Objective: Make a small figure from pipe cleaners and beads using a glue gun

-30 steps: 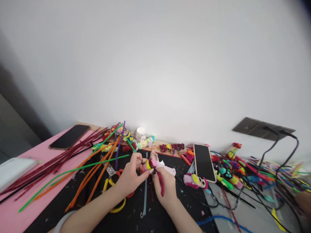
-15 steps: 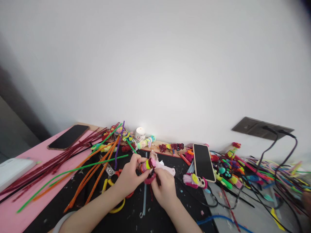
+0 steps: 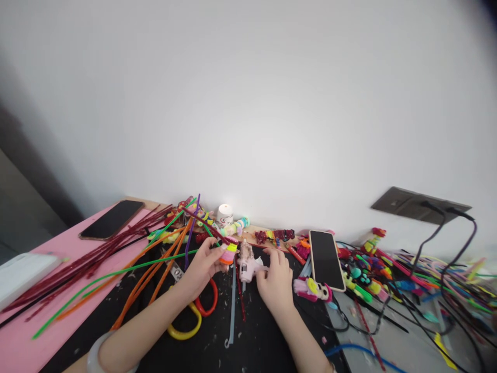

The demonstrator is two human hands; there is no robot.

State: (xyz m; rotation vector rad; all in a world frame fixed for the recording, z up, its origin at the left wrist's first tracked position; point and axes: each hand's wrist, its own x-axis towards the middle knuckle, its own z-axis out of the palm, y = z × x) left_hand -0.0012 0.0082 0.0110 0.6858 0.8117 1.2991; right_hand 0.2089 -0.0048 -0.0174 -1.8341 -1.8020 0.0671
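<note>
Gripping a striped roll (image 3: pixel 229 254) beside a glue gun (image 3: pixel 246 263)

Pinching the striped roll in the left hand (image 3: pixel 204 267), above the black mat (image 3: pixel 248 344), left of the nozzle; gripping the glue gun by its handle in the right hand (image 3: pixel 275 282). Probably handling light, soft and springy, calling for a gentle pinch around its sides. Reading nothing certain from small print on the white cup (image 3: pixel 224 212).

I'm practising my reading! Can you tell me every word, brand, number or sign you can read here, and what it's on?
Cup: red and dark printing, too small and blurred to read.
Glue gun: a small dark mark; I can't tell if it's writing.
Left phone and right phone: dark screens, no words showing.
So nothing can be read for sure.
</note>
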